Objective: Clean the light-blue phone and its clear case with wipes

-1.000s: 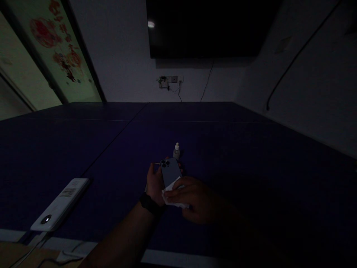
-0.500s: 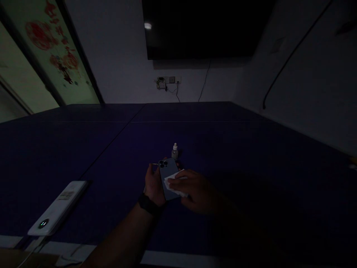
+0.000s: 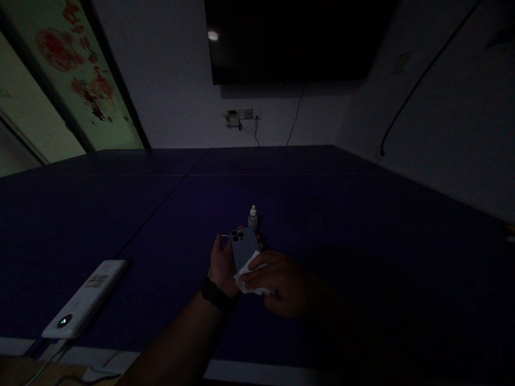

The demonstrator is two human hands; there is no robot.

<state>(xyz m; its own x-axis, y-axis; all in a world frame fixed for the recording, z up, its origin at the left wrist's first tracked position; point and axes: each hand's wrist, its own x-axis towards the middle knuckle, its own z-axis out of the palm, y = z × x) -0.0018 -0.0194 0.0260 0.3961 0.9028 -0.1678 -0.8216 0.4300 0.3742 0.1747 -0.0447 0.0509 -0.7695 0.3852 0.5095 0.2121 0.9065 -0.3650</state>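
A blue-grey smartphone (image 3: 244, 247) lies back up in my left hand (image 3: 222, 267), its camera lenses at the far left corner. My left fingers reach beneath it and show at its far and right edges. My right hand (image 3: 284, 281) presses a white tissue (image 3: 250, 274) onto the phone's near end, fingers spread over the tissue. Just beyond the phone stands a small dropper bottle (image 3: 252, 219) with a white cap, upright on the dark blue table (image 3: 322, 225). A thin, light-coloured object shows beside my left thumb, too dark to make out.
At the left lies a white power bank (image 3: 86, 300) with a lit display and a cable (image 3: 44, 364) plugged into its near end. A large dark television (image 3: 298, 43) hangs on the far wall above wall sockets (image 3: 243, 115). The room is dim.
My right hand has slid the tissue toward me, down to the phone's near end, baring more of its back. The left hand and the bottle stay nearly in place.
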